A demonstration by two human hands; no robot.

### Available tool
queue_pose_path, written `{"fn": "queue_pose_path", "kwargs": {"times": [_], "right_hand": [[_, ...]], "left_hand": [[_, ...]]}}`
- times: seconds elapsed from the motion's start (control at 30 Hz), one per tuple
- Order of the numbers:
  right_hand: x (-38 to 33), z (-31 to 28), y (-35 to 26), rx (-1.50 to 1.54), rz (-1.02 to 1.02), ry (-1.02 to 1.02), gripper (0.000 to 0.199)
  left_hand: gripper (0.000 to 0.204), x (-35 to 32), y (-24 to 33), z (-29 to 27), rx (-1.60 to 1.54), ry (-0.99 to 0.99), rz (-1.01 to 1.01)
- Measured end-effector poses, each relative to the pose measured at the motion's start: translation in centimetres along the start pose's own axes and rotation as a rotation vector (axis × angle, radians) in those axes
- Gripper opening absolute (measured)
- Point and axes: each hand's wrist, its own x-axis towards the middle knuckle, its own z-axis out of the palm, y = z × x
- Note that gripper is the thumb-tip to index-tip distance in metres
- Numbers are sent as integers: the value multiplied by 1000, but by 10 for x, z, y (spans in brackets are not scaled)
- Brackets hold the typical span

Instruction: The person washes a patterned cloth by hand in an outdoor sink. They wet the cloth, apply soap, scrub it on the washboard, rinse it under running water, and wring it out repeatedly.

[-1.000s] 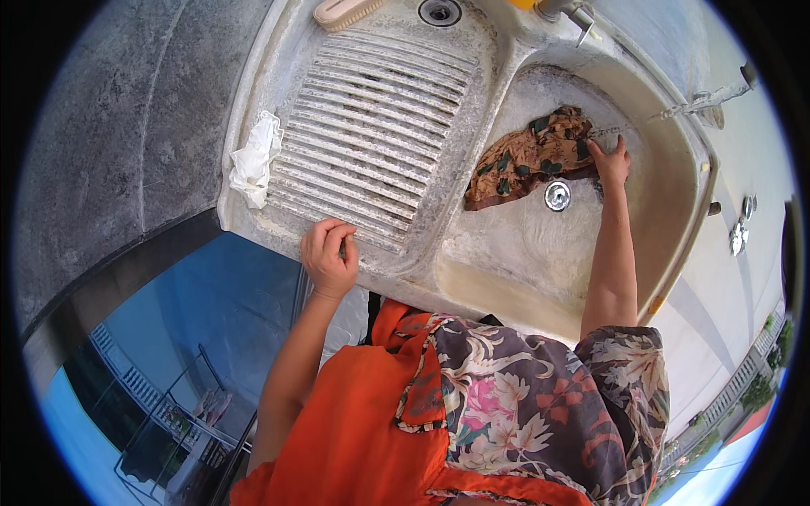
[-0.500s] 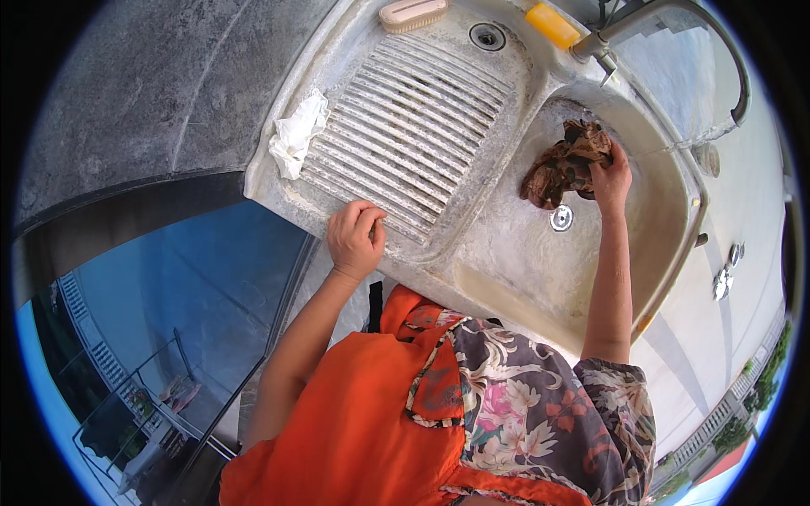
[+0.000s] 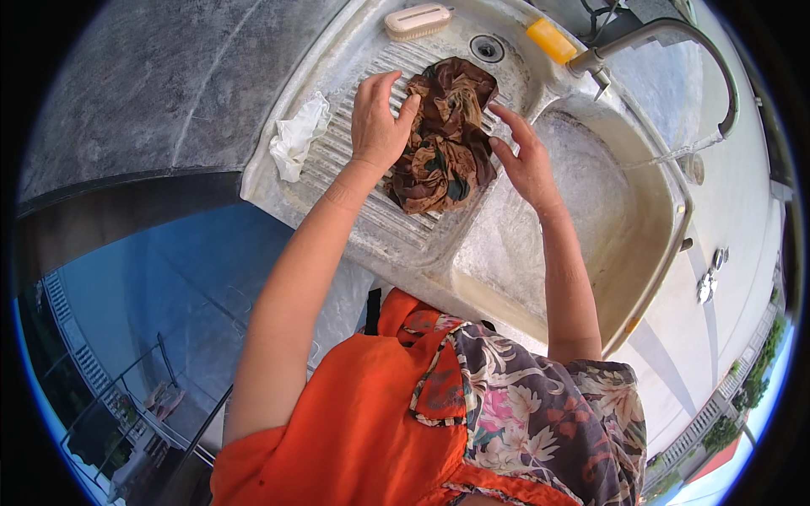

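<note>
On the sink's ribbed washboard (image 3: 371, 215) now lies the brown cloth (image 3: 443, 135), lifted from the basin (image 3: 582, 211); the left hand (image 3: 378, 118) presses it flat, the right hand (image 3: 525, 160) touches it, fingers spread.

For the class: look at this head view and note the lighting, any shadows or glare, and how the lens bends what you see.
Head view: bright daylight, with the pale sink washed out near its basin; the brown cloth on the ribbed board stays clear and sharp between the left hand and right hand; fisheye bending curves the sink rim and the tap; a black round border frames the picture.
</note>
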Motion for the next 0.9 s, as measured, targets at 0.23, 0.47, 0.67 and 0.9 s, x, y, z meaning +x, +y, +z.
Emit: {"fn": "queue_pose_path", "kwargs": {"times": [0.23,0.47,0.67,0.9], "right_hand": [[-14,107,27,-286,-166,305,36],[17,103,45,-401,-152,191,21],[130,87,71,-678,-160,542,29],[-13,101,38,-31,-215,318,30]], "left_hand": [[40,-64,30,27,-237,-266,-82],[29,-51,28,52,-144,-133,-136],[31,63,4,108,299,-138,-32],[39,-81,26,40,-313,-54,-122]]}}
